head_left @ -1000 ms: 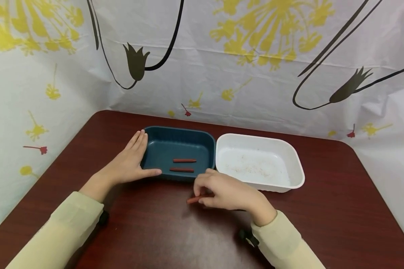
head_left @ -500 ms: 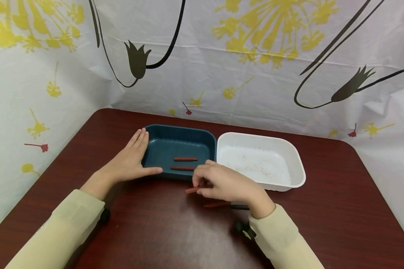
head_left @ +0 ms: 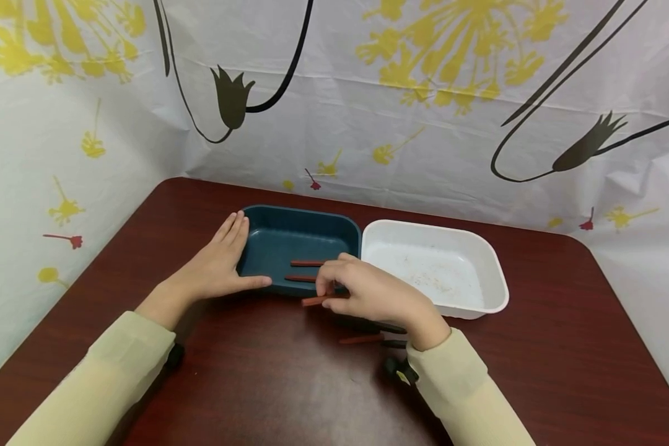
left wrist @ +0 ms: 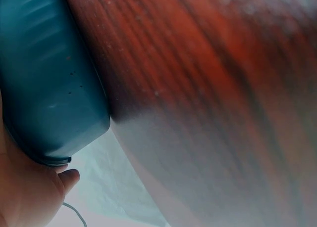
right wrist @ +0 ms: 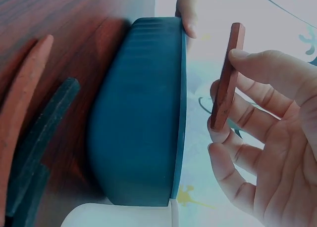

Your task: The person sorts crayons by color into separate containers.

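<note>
My left hand (head_left: 214,263) rests against the left end of the dark teal tray (head_left: 275,238), its fingers straight along the rim and the thumb stretched along the near edge. In the left wrist view, the tray's outer wall (left wrist: 54,78) stands beside that hand. My right hand (head_left: 376,291) pinches a reddish-brown crayon (right wrist: 228,81), six-sided, between thumb and fingertips. In the head view it is held just in front of the tray's near rim. Inside the tray lie two similar crayons, one farther back (head_left: 306,263), the other nearer (head_left: 300,278), partly behind the right hand.
A white tray (head_left: 424,263) with small specks on its floor stands against the teal one's right side. On the table (head_left: 267,371), under the right wrist, lie a red-brown crayon (head_left: 362,339) and dark green sticks (right wrist: 44,138). A patterned sheet (head_left: 334,93) hangs behind.
My right hand has lifted the crayon from the table side up toward the teal tray's near rim, uncovering the sticks on the table. The left hand has stayed on the tray.
</note>
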Available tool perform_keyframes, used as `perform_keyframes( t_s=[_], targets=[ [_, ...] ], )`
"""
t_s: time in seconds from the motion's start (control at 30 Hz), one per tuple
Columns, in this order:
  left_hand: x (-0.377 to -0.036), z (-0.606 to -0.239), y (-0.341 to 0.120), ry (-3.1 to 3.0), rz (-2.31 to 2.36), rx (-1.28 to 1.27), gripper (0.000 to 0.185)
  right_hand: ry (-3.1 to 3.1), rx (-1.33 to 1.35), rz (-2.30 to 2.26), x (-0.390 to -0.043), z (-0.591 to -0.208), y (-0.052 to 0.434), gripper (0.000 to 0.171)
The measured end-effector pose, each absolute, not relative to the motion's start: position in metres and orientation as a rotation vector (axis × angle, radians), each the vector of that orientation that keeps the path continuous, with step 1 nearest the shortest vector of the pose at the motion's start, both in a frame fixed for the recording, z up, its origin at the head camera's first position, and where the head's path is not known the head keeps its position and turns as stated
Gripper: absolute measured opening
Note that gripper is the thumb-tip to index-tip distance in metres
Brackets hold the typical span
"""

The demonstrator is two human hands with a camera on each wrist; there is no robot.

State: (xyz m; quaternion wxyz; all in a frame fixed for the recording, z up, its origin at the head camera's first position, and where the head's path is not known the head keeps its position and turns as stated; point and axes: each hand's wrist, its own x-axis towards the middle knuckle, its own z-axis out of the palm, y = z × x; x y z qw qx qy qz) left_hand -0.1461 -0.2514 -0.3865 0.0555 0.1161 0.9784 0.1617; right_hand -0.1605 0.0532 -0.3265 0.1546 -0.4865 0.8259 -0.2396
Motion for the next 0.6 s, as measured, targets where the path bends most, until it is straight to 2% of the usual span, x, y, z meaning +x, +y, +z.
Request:
perform_keyframes(
  t_s=[0.6],
  targets=[
    [-0.146, -0.387, -0.252, 2.967, 0.485, 0.353, 0.128, 2.367, -1.339, -0.770, -0.181, -0.331, 0.045, 0.007]
  ],
)
